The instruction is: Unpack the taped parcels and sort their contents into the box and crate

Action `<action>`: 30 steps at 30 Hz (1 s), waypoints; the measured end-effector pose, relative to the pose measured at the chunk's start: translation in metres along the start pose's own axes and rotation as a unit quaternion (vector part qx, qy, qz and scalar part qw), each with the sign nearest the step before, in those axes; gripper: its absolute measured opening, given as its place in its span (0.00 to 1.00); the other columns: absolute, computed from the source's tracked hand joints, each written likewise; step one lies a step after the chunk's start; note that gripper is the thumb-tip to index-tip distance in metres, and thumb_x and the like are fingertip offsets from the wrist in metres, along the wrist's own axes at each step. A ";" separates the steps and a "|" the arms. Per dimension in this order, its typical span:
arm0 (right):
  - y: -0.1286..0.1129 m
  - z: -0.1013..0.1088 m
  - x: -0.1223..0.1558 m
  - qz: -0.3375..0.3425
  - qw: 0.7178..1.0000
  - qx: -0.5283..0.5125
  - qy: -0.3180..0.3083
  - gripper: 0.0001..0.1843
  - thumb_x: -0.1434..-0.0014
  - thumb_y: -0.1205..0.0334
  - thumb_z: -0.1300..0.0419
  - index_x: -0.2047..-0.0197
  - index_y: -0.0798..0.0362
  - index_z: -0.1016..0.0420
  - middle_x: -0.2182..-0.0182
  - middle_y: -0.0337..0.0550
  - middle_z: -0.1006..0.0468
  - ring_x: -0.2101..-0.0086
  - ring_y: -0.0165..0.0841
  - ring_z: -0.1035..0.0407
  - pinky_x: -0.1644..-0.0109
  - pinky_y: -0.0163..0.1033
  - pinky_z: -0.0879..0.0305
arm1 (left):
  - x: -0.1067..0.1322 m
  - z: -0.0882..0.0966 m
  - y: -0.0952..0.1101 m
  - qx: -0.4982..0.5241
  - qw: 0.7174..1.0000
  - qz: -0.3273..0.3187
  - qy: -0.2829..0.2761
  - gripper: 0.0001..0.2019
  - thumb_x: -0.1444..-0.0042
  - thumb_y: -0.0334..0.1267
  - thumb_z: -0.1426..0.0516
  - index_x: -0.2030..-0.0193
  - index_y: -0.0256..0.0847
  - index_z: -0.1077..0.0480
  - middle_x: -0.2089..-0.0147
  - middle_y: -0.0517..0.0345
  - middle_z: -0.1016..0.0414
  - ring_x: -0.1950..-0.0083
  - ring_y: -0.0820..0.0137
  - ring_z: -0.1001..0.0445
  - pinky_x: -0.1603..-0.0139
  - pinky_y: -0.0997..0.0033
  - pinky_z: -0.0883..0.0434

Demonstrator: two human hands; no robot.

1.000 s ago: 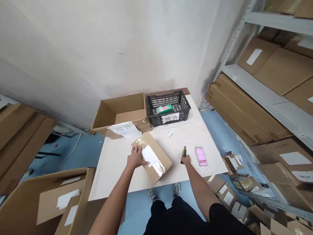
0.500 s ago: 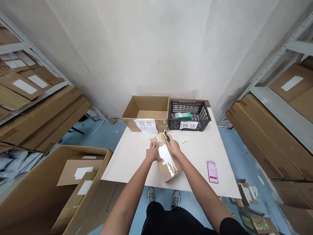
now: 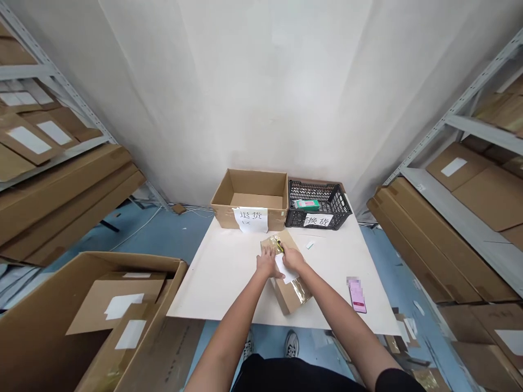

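Observation:
A taped brown parcel (image 3: 292, 291) with a white label lies on the white table (image 3: 220, 272) in front of me. My left hand (image 3: 267, 263) rests flat on the parcel's left side, fingers stretched out. My right hand (image 3: 291, 258) is closed around a yellow and black box cutter (image 3: 279, 246), whose tip touches the parcel's far end.
An open cardboard box (image 3: 251, 204) with a paper sign and a black crate (image 3: 318, 206) holding a green item stand at the table's back. A pink phone (image 3: 357, 296) lies at right. Shelves of cartons line both sides. A big open carton (image 3: 81, 321) sits at lower left.
My right hand picked the cutter up from the table at right and brought it onto the parcel's far end. The view swung left and centred on the table.

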State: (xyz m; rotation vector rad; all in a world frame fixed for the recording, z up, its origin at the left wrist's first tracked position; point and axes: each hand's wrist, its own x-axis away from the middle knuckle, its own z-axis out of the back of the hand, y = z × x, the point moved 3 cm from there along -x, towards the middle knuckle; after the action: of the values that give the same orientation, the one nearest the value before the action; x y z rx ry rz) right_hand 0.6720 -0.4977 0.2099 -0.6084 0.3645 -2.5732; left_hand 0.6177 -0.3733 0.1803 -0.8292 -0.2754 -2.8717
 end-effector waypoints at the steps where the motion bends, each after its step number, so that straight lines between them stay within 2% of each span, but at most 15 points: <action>1: -0.001 0.001 0.004 -0.009 1.000 0.005 -0.001 0.37 0.38 0.65 0.44 0.26 0.46 0.43 0.48 0.51 0.18 0.49 0.45 0.24 0.48 0.43 0.33 | 0.000 0.002 -0.002 -0.006 1.000 -0.009 -0.005 0.73 0.67 0.73 0.35 0.20 0.44 0.64 0.18 0.42 0.69 0.20 0.39 0.70 0.29 0.35 0.44; 3: -0.003 0.002 0.013 -0.025 1.000 0.017 -0.003 0.38 0.39 0.64 0.41 0.27 0.46 0.41 0.49 0.52 0.18 0.49 0.47 0.24 0.49 0.44 0.32 | 0.000 0.006 -0.006 -0.018 0.999 -0.031 -0.003 0.69 0.65 0.71 0.35 0.20 0.47 0.61 0.18 0.43 0.65 0.20 0.38 0.66 0.30 0.35 0.44; 6: -0.001 0.000 0.029 -0.045 0.998 0.030 -0.010 0.38 0.42 0.63 0.38 0.28 0.47 0.38 0.50 0.55 0.18 0.49 0.49 0.24 0.50 0.45 0.32 | 0.001 0.010 -0.011 -0.039 0.998 -0.055 0.019 0.67 0.64 0.69 0.34 0.20 0.46 0.57 0.19 0.41 0.60 0.21 0.39 0.60 0.29 0.39 0.45; 11: 0.015 -0.010 0.072 -0.074 0.996 0.029 -0.029 0.35 0.45 0.65 0.38 0.33 0.45 0.32 0.53 0.53 0.18 0.52 0.50 0.23 0.54 0.44 0.33 | 0.000 0.008 -0.013 -0.049 0.995 -0.073 0.046 0.65 0.61 0.73 0.38 0.20 0.44 0.56 0.20 0.38 0.55 0.22 0.37 0.59 0.30 0.39 0.46; 14: 0.031 -0.020 0.108 -0.091 0.994 0.033 -0.039 0.33 0.45 0.65 0.39 0.35 0.42 0.31 0.53 0.51 0.18 0.54 0.50 0.23 0.56 0.44 0.34 | -0.002 0.008 -0.011 -0.057 0.994 -0.084 0.048 0.65 0.59 0.75 0.40 0.21 0.40 0.55 0.21 0.34 0.54 0.22 0.36 0.59 0.30 0.40 0.46; 18: 0.061 -0.034 0.166 -0.142 0.989 0.010 -0.044 0.34 0.49 0.67 0.38 0.38 0.40 0.28 0.56 0.49 0.17 0.57 0.48 0.23 0.57 0.42 0.36 | -0.005 0.012 -0.007 -0.080 0.992 -0.085 0.047 0.65 0.59 0.72 0.38 0.21 0.35 0.53 0.21 0.30 0.53 0.21 0.37 0.60 0.29 0.42 0.46; 22: 0.094 -0.037 0.224 -0.162 0.985 -0.023 -0.051 0.30 0.52 0.69 0.36 0.45 0.41 0.23 0.59 0.47 0.16 0.60 0.46 0.22 0.58 0.40 0.37 | -0.005 0.015 -0.006 -0.085 0.989 -0.107 0.052 0.64 0.58 0.70 0.36 0.22 0.33 0.53 0.21 0.29 0.55 0.20 0.39 0.61 0.27 0.43 0.48; 24: 0.108 -0.036 0.247 -0.158 0.984 -0.076 -0.026 0.28 0.48 0.67 0.37 0.43 0.41 0.23 0.57 0.45 0.16 0.59 0.44 0.22 0.56 0.39 0.35 | -0.005 0.014 -0.009 -0.072 0.988 -0.129 0.049 0.63 0.55 0.70 0.38 0.21 0.32 0.55 0.19 0.31 0.61 0.19 0.42 0.64 0.26 0.45 0.48; 26: 0.118 -0.040 0.260 -0.170 0.975 -0.143 0.031 0.30 0.42 0.63 0.41 0.35 0.40 0.29 0.56 0.43 0.17 0.61 0.41 0.22 0.54 0.39 0.34 | -0.004 0.013 -0.013 -0.056 0.987 -0.144 0.046 0.63 0.53 0.72 0.40 0.21 0.34 0.58 0.19 0.33 0.65 0.19 0.45 0.66 0.26 0.47 0.47; 28: 0.123 -0.049 0.260 -0.194 0.957 -0.193 0.097 0.33 0.36 0.60 0.47 0.28 0.41 0.39 0.55 0.43 0.17 0.64 0.38 0.22 0.54 0.40 0.32 | -0.003 0.013 -0.016 -0.048 0.987 -0.147 0.042 0.62 0.52 0.73 0.41 0.20 0.39 0.61 0.18 0.36 0.67 0.19 0.45 0.67 0.28 0.45 0.45; 30: 0.120 -0.062 0.245 -0.216 0.941 -0.213 0.149 0.35 0.33 0.58 0.51 0.24 0.42 0.47 0.53 0.44 0.18 0.64 0.38 0.21 0.53 0.40 0.31 | -0.001 0.015 -0.017 -0.056 0.987 -0.144 0.031 0.60 0.53 0.73 0.41 0.20 0.47 0.59 0.18 0.37 0.66 0.19 0.43 0.67 0.31 0.41 0.41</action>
State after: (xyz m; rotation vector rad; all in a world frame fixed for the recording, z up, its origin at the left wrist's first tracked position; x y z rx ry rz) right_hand 0.4941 -0.7130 0.2006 -0.4767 1.0099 -3.0420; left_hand 0.6231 -0.3539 0.1895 -0.7722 -0.2471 -3.2029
